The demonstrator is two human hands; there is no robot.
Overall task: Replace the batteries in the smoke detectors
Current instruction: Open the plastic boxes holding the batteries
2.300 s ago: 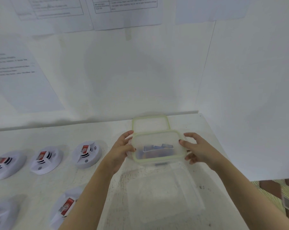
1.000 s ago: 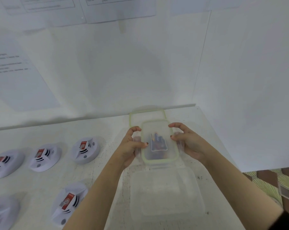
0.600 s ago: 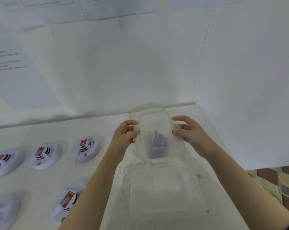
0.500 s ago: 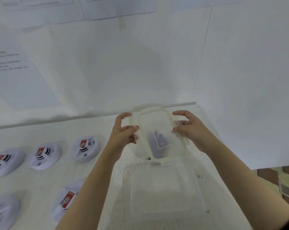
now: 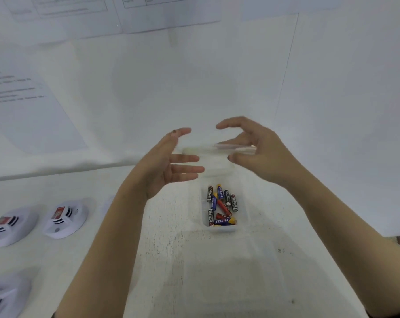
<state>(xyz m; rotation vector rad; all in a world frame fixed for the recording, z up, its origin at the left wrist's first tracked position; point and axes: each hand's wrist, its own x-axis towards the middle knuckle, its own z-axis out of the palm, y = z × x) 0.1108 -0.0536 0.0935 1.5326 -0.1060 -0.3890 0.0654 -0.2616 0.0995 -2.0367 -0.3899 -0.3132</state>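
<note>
The left hand [image 5: 169,161] is open with straight fingers and the right hand [image 5: 258,154] seems to pinch the blurred lid [image 5: 234,148], both above the opened box [image 5: 220,228] holding about nine batteries [image 5: 222,206], while the three visible smoke detectors [image 5: 64,219] lie untouched at the left, so I judge the task is only beginning.

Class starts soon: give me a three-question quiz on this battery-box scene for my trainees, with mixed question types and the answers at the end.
1. Where do the batteries lie? A: inside the open small box; B: loose beside it; C: upright behind it.
2. True or false: the left hand has straight fingers and holds nothing.
3. Fill in: the clear lid is held by the ___ hand.
Key: 1 A. 2 true. 3 right: the right hand grips the lid.
</note>
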